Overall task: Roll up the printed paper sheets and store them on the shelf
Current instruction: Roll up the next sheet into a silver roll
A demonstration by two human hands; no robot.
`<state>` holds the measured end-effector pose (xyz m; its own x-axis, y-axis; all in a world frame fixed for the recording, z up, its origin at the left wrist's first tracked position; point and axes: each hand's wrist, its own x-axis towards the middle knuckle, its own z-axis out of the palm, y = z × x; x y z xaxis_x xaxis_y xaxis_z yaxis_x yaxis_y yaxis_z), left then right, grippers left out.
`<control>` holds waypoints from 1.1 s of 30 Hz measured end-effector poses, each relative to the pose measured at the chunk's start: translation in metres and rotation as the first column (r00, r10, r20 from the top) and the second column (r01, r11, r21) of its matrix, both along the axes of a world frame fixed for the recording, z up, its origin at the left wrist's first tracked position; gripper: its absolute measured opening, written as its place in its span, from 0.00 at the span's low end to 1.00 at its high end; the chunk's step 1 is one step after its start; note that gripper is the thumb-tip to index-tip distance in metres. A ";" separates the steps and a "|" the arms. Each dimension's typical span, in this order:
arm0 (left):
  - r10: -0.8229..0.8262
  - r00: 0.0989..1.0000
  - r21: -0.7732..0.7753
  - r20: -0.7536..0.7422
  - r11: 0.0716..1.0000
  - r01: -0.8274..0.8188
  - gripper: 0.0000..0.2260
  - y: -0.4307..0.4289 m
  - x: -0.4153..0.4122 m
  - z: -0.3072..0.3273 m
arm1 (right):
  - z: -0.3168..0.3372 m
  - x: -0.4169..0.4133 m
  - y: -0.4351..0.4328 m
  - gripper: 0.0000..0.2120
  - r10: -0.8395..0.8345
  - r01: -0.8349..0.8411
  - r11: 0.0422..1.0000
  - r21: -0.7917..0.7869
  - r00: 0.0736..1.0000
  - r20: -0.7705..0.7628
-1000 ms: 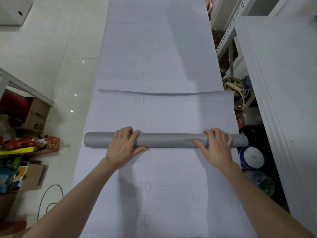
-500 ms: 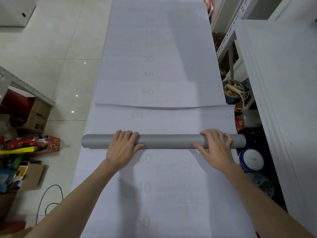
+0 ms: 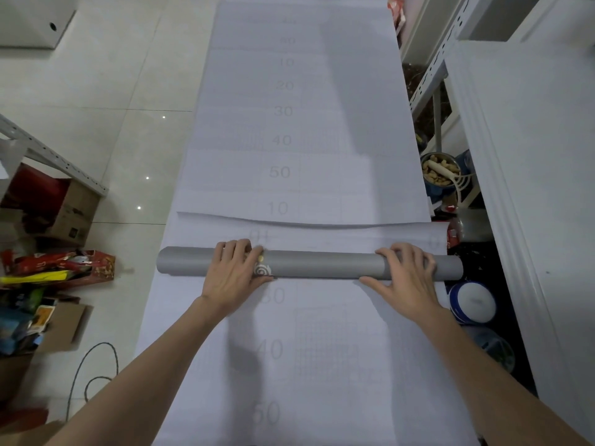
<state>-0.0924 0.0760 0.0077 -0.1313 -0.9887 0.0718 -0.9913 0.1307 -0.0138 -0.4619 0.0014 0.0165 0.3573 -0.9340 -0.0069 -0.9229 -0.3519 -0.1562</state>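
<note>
Your left hand (image 3: pixel 235 275) and right hand (image 3: pixel 407 280) curl over the smooth grey roll (image 3: pixel 322 265), which lies crosswise on the flat printed sheet (image 3: pixel 289 140). Glossy tile floor (image 3: pixel 128 75) runs along its left edge; a cluttered metal shelf (image 3: pixel 431 78) lines its right edge.

The light is dim, cool and flat. Small glints shine on the glossy floor tiles (image 3: pixel 128 149). A soft, broad shadow crosses the far part of the paper sheet (image 3: pixel 241 123). A darker shadow lies just right of the left forearm (image 3: pixel 161 365), and a thin one hugs the near edge of the paper roll (image 3: pixel 322 263). Wide-angle distortion bows the white panel (image 3: pixel 531 188). The printed numbers look faint.
</note>
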 end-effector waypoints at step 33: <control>0.078 0.995 0.168 0.068 0.982 -0.089 0.24 -0.003 -0.009 0.025 | 0.034 0.025 -0.004 0.17 -0.017 0.037 0.998 0.053 0.942 -0.335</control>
<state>-0.1011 0.0734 0.0328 -0.0470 -0.9934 -0.1044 -0.9968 0.0533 -0.0589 -0.4367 -0.0031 0.0506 0.2998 -0.9378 -0.1751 -0.9346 -0.3255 0.1434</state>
